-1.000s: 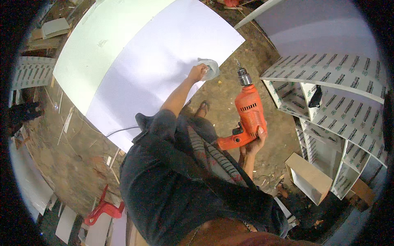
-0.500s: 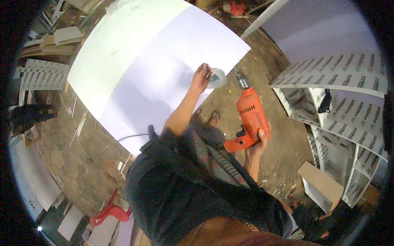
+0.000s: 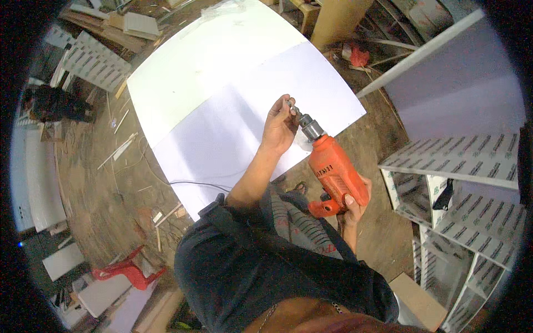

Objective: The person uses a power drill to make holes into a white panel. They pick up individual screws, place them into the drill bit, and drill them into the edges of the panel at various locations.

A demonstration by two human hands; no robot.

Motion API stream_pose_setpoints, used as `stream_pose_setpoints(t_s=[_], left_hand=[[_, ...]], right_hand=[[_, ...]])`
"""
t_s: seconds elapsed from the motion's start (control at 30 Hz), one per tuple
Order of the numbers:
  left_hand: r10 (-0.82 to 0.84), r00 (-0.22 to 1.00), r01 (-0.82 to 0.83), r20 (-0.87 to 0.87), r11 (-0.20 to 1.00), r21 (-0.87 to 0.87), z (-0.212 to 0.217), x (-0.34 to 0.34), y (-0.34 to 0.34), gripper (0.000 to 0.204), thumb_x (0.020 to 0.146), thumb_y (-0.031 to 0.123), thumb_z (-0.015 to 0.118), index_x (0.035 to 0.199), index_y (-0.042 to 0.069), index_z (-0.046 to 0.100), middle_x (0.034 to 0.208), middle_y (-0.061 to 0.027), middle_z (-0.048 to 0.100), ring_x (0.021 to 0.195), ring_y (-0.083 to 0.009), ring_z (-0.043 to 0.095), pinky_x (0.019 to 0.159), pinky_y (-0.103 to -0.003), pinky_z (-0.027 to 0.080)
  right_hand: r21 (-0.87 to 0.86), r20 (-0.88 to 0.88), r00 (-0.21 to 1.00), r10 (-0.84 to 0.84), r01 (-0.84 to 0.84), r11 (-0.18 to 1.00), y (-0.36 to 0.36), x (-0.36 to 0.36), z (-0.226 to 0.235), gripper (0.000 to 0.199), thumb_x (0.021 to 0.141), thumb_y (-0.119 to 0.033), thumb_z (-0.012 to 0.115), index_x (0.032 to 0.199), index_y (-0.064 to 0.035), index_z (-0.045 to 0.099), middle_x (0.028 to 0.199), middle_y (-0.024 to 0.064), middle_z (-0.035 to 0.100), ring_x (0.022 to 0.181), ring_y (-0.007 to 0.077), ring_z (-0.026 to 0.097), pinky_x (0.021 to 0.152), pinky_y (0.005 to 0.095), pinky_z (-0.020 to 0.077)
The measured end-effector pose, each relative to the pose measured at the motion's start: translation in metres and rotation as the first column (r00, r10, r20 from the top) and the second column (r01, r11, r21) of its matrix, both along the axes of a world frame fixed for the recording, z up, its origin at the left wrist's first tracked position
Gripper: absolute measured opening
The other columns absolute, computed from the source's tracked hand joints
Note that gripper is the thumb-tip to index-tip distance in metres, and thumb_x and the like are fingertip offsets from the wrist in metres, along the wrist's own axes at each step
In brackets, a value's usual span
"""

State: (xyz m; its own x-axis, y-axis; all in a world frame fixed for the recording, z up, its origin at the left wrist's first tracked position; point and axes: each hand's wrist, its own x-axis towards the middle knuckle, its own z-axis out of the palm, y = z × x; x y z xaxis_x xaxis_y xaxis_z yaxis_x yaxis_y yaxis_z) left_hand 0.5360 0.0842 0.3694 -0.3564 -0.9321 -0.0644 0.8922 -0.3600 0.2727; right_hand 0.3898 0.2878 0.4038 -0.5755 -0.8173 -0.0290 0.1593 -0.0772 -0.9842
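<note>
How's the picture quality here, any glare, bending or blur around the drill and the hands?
Head view: fisheye bends the white board edges and blackens the corners; the board glares pale; the orange drill, left hand and right hand look fairly sharp.

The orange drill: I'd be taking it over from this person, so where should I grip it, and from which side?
Probably by the pistol handle, from below and behind: the orange drill points its chuck up-left at the left hand, and the right hand already wraps that handle.
</note>
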Motion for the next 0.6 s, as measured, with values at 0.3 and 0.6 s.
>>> stream_pose_setpoints(t_s=[0.3,0.6], left_hand=[[0.177,0.950,-0.124,0.258,0.970,-0.209,0.003,0.035,-0.007,0.016,0.089,0.011,0.058,0.103,0.006,0.063,0.089,-0.0020,0.062,0.074,-0.0083,0.057,0.070,-0.026,0.049],[0.250,0.879,-0.135,0.406,0.948,-0.290,0.009,0.053,-0.010,0.019,0.089,0.007,0.055,0.107,0.004,0.062,0.092,-0.0053,0.064,0.080,-0.0116,0.060,0.071,-0.030,0.051]], right_hand=[[-0.014,-0.034,0.994,0.099,-0.100,0.995,-0.018,0.007,0.002,0.063,0.062,-0.031,0.073,0.110,0.0014,0.049,0.102,0.0111,0.055,0.097,0.0224,0.056,0.088,0.0342,0.0424],[-0.029,-0.066,0.989,0.134,-0.136,0.990,-0.024,0.011,-0.001,0.062,0.062,-0.030,0.073,0.109,0.0030,0.050,0.104,0.0127,0.056,0.094,0.0219,0.057,0.088,0.0344,0.0426]])
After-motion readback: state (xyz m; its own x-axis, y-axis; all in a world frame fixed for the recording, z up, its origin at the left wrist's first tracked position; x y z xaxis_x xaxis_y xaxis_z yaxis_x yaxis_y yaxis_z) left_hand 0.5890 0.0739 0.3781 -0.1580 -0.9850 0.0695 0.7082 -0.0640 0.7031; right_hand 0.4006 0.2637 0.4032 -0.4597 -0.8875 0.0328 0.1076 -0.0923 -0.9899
